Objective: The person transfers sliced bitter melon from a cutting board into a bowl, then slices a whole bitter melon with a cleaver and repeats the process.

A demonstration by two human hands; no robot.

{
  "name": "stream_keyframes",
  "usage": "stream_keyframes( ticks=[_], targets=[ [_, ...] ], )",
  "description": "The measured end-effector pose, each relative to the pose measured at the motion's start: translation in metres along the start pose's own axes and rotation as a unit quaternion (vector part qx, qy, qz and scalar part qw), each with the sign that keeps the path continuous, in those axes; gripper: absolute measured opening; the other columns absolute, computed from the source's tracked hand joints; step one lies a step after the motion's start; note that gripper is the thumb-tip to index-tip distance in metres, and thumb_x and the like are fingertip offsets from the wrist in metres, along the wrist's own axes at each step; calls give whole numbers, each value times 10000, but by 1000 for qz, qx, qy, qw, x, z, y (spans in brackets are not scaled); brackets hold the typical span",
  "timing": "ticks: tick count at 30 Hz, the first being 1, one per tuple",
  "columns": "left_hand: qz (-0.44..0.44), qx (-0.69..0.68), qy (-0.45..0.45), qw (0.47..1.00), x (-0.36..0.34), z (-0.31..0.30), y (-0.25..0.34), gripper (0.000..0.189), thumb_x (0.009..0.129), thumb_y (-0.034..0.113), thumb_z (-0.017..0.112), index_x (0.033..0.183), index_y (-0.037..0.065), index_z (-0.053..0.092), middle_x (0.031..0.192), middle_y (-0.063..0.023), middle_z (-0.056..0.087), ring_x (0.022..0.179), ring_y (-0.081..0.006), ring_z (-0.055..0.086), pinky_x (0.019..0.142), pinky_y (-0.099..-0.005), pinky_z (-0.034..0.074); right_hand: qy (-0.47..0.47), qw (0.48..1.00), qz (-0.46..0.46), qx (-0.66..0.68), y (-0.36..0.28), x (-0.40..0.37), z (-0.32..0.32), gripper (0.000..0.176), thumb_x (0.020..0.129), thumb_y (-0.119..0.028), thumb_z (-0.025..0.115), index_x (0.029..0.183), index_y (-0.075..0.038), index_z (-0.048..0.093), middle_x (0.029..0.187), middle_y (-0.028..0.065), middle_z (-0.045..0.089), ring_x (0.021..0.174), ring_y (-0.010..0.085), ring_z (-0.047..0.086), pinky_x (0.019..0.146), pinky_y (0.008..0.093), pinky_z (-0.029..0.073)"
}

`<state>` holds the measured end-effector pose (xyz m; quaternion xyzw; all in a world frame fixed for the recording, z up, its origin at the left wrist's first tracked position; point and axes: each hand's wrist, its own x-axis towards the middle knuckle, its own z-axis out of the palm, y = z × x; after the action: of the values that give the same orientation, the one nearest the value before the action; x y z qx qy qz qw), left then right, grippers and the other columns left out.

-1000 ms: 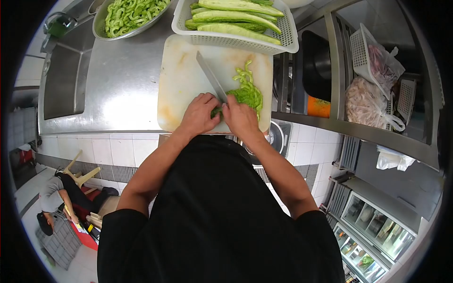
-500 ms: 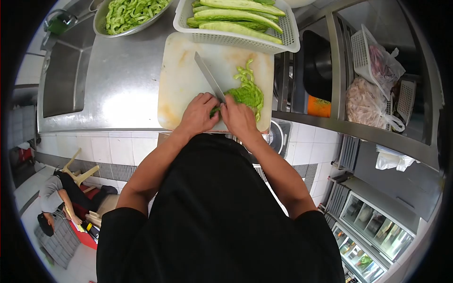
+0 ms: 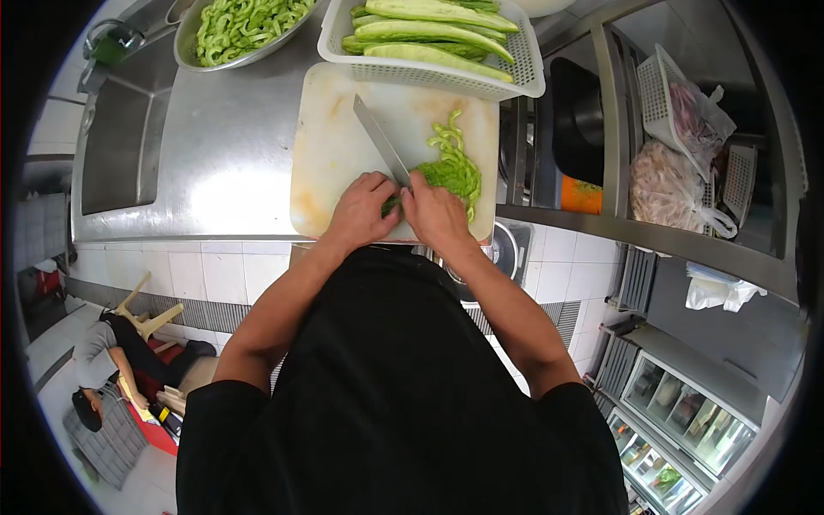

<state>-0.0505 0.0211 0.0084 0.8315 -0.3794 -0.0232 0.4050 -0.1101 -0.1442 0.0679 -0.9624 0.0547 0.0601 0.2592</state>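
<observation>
My right hand (image 3: 436, 211) is closed round the handle of a knife (image 3: 378, 134), whose blade points up and left over the white cutting board (image 3: 330, 129). Beside it, my left hand (image 3: 364, 209) rests on the board with its fingers bent over a green vegetable piece (image 3: 390, 207), mostly hidden under them. Curved green slices (image 3: 455, 172) lie in a pile to the right of the blade, by my right hand.
Halved green gourds (image 3: 429, 33) fill a white basket (image 3: 438, 78) behind the board. A metal bowl (image 3: 226, 63) of slices stands back left, near a sink (image 3: 124, 146). Metal shelving (image 3: 618, 129) is at right. Another person (image 3: 107, 352) sits at lower left.
The view has shifted slightly. Both hands and the knife look almost the same as before.
</observation>
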Motion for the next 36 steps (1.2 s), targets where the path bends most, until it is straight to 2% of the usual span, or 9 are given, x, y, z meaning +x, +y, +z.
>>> stream_keyframes(
  ticks=[6,8,12,17,20,23,27,32,36],
  targets=[
    [-10,-8,4,1000,-4,-3,0,220,783,142,719,969,42,654,1001,-136,607,971,-348,595,888,-447,513,-66,998,17,11,-1,-52,-40,206,998,-196,561,1077,-7,544,721,280,670,711,488,685,685,603,535],
    [-8,-6,5,1000,-6,1,-3,221,785,142,714,972,43,653,998,-136,604,971,-349,591,886,-451,511,-94,995,40,-21,-4,-66,-41,229,1014,-217,563,1095,-4,537,769,268,680,772,501,670,710,607,509],
    [-14,-1,0,1000,-8,5,-3,222,782,123,719,973,33,648,996,-141,607,966,-355,590,868,-453,510,-43,999,12,3,6,-29,10,232,1018,-214,555,1104,0,540,776,276,680,762,505,668,711,612,508],
    [-8,3,8,1000,-9,5,-5,217,780,150,715,953,37,652,991,-137,603,963,-346,582,879,-451,501,-34,999,13,3,-8,-3,-11,224,989,-180,568,1127,-4,549,716,264,675,712,489,686,694,599,545],
    [-15,-6,33,999,-11,2,-4,201,777,146,715,933,36,649,990,-136,608,959,-345,584,878,-449,502,-87,996,31,-15,-13,-52,-38,232,997,-196,561,1127,-4,545,713,271,670,708,493,679,679,605,537],
    [-16,2,10,1000,-10,4,-4,206,776,145,720,936,33,652,988,-137,612,960,-345,588,880,-448,506,-49,998,28,1,-3,-42,1,235,1003,-208,554,1116,-3,540,719,280,669,710,499,674,686,622,522],
    [-15,-16,24,999,-12,4,-6,219,769,123,723,956,37,649,991,-138,613,964,-349,591,874,-448,508,-8,1000,6,13,-9,-4,10,218,1002,-206,558,1095,-10,536,722,282,668,715,499,673,688,627,514],
    [-8,-53,64,996,-18,-3,-6,228,766,98,715,976,43,646,1013,-139,611,968,-352,585,870,-450,506,-57,998,22,25,-12,-34,-33,193,1002,-190,563,1073,-12,533,724,284,669,720,502,674,690,623,514],
    [-2,-28,35,999,-18,-1,-7,230,770,107,710,979,35,645,1028,-148,605,968,-358,581,881,-450,502,-98,994,51,-2,-12,-59,-30,191,999,-189,566,1067,-13,533,727,281,669,717,505,669,703,628,512]
  ],
)
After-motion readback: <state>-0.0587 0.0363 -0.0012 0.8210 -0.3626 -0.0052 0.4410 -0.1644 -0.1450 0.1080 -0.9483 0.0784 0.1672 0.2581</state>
